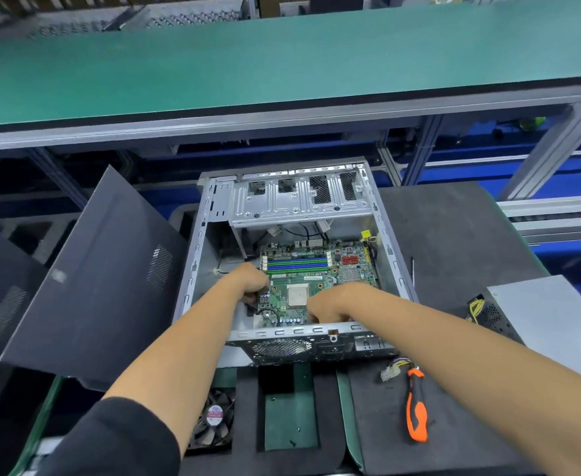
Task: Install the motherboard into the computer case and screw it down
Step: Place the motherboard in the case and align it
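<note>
Dark foam bench (454, 235), one open case (390, 255), one motherboard (302, 286), two hands (251, 281) (330, 307) curled on its edges

The motherboard (302, 286) at the centre of the frame is showing green, with blue and green striped slots, a red patch and a pale square socket. The computer case (390, 255) around it is gleaming bare silver, its near end black with a dotted vent. At lower right the screwdriver (416, 407) is glowing orange and black. The side panel (100, 286) at left is looking dark grey with dotted perforations. Across the top, the counter (282, 60) is lying teal green.
</note>
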Motion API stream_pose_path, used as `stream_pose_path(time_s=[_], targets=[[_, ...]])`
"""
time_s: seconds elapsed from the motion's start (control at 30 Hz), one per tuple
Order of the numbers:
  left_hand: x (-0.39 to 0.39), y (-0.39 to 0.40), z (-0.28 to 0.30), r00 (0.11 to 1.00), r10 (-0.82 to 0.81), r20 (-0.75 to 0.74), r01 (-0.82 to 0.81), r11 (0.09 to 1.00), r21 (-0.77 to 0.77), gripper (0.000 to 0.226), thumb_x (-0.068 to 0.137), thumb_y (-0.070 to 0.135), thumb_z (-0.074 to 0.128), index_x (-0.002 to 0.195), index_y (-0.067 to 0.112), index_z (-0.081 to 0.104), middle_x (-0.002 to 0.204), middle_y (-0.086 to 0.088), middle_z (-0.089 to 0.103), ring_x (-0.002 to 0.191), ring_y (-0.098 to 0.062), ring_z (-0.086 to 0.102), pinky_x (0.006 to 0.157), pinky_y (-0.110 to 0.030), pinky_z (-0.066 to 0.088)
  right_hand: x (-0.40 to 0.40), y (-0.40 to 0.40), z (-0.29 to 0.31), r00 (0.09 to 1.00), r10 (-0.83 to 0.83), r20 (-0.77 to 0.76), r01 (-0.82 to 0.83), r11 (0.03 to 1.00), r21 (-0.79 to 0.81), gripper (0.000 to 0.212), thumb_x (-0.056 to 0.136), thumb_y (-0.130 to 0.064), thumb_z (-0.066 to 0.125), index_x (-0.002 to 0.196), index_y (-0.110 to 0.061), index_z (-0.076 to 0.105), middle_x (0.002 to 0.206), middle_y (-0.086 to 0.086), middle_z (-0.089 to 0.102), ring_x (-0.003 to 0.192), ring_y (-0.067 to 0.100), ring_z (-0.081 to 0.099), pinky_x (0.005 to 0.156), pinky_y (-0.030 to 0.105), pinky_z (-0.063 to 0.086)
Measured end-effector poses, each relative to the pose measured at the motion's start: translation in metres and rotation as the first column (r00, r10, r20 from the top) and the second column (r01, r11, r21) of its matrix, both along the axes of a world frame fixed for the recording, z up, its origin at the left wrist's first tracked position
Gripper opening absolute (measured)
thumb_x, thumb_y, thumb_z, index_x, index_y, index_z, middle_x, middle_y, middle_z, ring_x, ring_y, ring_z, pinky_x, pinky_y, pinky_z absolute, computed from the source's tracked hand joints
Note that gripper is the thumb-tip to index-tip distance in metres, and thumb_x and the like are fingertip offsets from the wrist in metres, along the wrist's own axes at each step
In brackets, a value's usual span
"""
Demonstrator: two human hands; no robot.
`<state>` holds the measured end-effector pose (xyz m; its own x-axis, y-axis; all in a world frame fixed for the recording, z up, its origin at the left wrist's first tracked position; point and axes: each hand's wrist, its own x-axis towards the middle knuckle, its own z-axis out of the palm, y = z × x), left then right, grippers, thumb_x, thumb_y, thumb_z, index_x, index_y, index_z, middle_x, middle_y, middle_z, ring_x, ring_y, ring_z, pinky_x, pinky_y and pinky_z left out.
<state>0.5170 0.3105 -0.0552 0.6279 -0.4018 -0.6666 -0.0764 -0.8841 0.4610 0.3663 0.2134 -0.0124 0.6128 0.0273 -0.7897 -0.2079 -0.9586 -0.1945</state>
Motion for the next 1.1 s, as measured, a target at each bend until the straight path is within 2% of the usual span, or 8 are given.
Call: stream_pose_path(time_s=[0.1, 0.23, 0.37, 0.63, 0.83, 0.9, 0.97, 1.1], targets=[[0.002, 0.001, 0.000, 0.999, 0.038, -0.016, -0.037, 0.999, 0.014, 0.015, 0.091, 0.017, 0.058, 0.083, 0.009, 0.049, 0.086, -0.011, 0.057, 0.069, -0.022, 0.059, 0.070, -0.032, 0.058, 0.002, 0.002, -0.005, 0.999, 0.000, 0.041, 0.002, 0.999, -0.046, 0.034, 0.095, 0.007, 0.039, 0.066, -0.010, 0.041, 0.065, 0.004, 0.033, 0.052, 0.016, 0.024, 0.048, 0.023, 0.024], [0.003, -0.001, 0.000, 0.996, 0.074, -0.055, -0.075, 0.997, -0.008, 0.015, 0.091, 0.015, 0.061, 0.084, 0.007, 0.051, 0.084, -0.013, 0.061, 0.062, -0.020, 0.063, 0.050, -0.029, 0.057, 0.003, 0.002, -0.008, 0.998, 0.016, 0.057, -0.014, 0.999, -0.033, 0.040, 0.095, 0.007, 0.037, 0.062, -0.015, 0.031, 0.061, 0.003, 0.023, 0.051, 0.015, 0.017, 0.047, 0.022, 0.020], [0.004, -0.001, -0.001, 0.995, 0.078, -0.064, -0.081, 0.996, -0.045, 0.023, 0.088, 0.021, 0.068, 0.080, 0.007, 0.052, 0.085, -0.006, 0.058, 0.073, -0.018, 0.062, 0.048, -0.023, 0.054, 0.004, 0.000, -0.013, 0.999, -0.011, 0.048, 0.012, 1.000, -0.021, 0.038, 0.093, 0.004, 0.041, 0.062, -0.016, 0.032, 0.063, 0.002, 0.028, 0.053, 0.016, 0.021, 0.049, 0.024, 0.022], [0.005, -0.002, -0.004, 0.997, 0.037, -0.070, -0.038, 0.999, -0.010, 0.039, 0.094, 0.027, 0.059, 0.120, 0.003, 0.043, 0.091, -0.008, 0.057, 0.063, -0.016, 0.063, 0.047, -0.023, 0.056, 0.005, -0.004, -0.016, 0.991, -0.130, -0.010, 0.130, 0.991, -0.024, 0.018, 0.094, -0.001, 0.046, 0.076, -0.005, 0.048, 0.067, 0.003, 0.034, 0.052, 0.014, 0.029, 0.045, 0.020, 0.025], [0.005, -0.005, -0.007, 0.999, -0.003, 0.053, 0.003, 1.000, 0.001, 0.036, 0.095, 0.018, 0.055, 0.124, 0.002, 0.039, 0.099, -0.011, 0.057, 0.058, -0.019, 0.060, 0.055, -0.028, 0.056, 0.006, -0.005, -0.016, 0.977, -0.211, 0.002, 0.211, 0.976, -0.044, 0.014, 0.094, -0.001, 0.047, 0.088, 0.002, 0.059, 0.071, 0.005, 0.043, 0.052, 0.016, 0.039, 0.046, 0.021, 0.034], [0.005, -0.006, -0.007, 0.997, -0.021, 0.080, 0.021, 1.000, 0.000, 0.040, 0.095, 0.018, 0.056, 0.127, 0.001, 0.039, 0.086, -0.007, 0.053, 0.058, -0.019, 0.060, 0.049, -0.027, 0.055, 0.005, -0.008, -0.015, 0.971, -0.238, -0.005, 0.238, 0.971, -0.021, 0.022, 0.094, -0.001, 0.047, 0.108, 0.009, 0.061, 0.083, 0.010, 0.053, 0.057, 0.018, 0.047, 0.049, 0.022, 0.041], [0.005, -0.006, -0.008, 0.992, -0.063, 0.107, 0.062, 0.998, 0.012, 0.040, 0.095, 0.019, 0.056, 0.126, 0.000, 0.039, 0.095, -0.010, 0.053, 0.064, -0.021, 0.061, 0.053, -0.028, 0.056, 0.004, -0.011, -0.015, 0.968, -0.252, -0.017, 0.252, 0.968, 0.004, 0.031, 0.092, 0.000, 0.046, 0.118, 0.010, 0.059, 0.110, 0.022, 0.064, 0.067, 0.024, 0.057, 0.056, 0.025, 0.049], [0.007, -0.006, -0.012, 0.940, -0.232, 0.248, 0.208, 0.971, 0.117, 0.041, 0.097, 0.030, 0.052, 0.119, -0.004, 0.049, 0.109, -0.016, 0.058, 0.082, -0.023, 0.054, 0.068, -0.029, 0.044, 0.003, -0.010, -0.012, 0.972, -0.233, -0.016, 0.233, 0.972, 0.003, 0.033, 0.089, 0.004, 0.046, 0.118, 0.011, 0.060, 0.131, 0.022, 0.056, 0.058, 0.015, 0.045, 0.043, 0.017, 0.036]])
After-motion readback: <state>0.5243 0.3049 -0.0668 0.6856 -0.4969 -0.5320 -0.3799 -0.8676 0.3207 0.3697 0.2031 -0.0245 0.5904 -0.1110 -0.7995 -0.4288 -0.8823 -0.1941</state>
